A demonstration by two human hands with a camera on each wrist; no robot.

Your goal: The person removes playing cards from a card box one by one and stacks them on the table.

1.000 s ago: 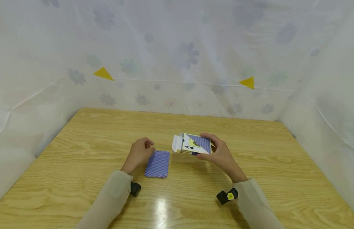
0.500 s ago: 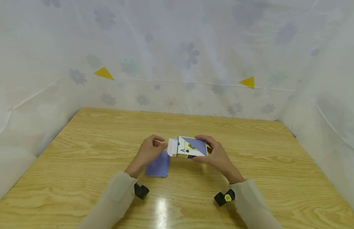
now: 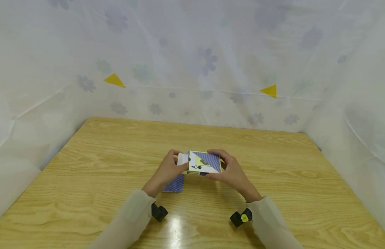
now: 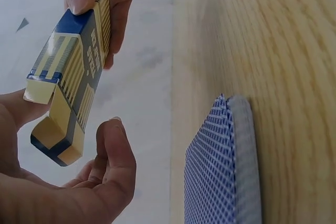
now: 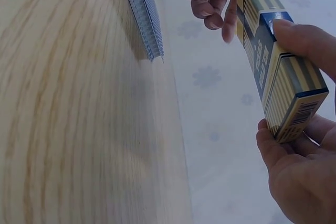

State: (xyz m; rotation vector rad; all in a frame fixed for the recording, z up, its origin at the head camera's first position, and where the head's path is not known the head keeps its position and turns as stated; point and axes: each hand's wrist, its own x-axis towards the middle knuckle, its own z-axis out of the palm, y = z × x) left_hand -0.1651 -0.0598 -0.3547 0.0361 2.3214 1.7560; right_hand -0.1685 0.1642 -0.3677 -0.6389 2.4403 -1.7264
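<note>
A yellow, blue and white card box [image 3: 203, 162] is held just above the wooden table [image 3: 273, 162]. My right hand [image 3: 225, 166] grips its right end, thumb on one long edge and fingers on the other, also seen in the right wrist view on the card box [image 5: 273, 61]. My left hand [image 3: 177, 166] has its forefinger and thumb curled round the box's open flap [image 4: 52, 135]. A deck of blue-backed cards [image 3: 174, 183] lies flat on the table beneath my left hand, partly hidden by it. The left wrist view shows the deck [image 4: 223, 166] untouched.
White flowered sheeting [image 3: 192, 69] with two yellow triangles walls the table at the back and both sides. Black wrist cameras [image 3: 240, 218] sit under both sleeves. Bare wood stretches left, right and behind the hands.
My left hand rose from beside the deck and came to the box's flap. My right hand carried the box left and nearer, over the deck's right edge.
</note>
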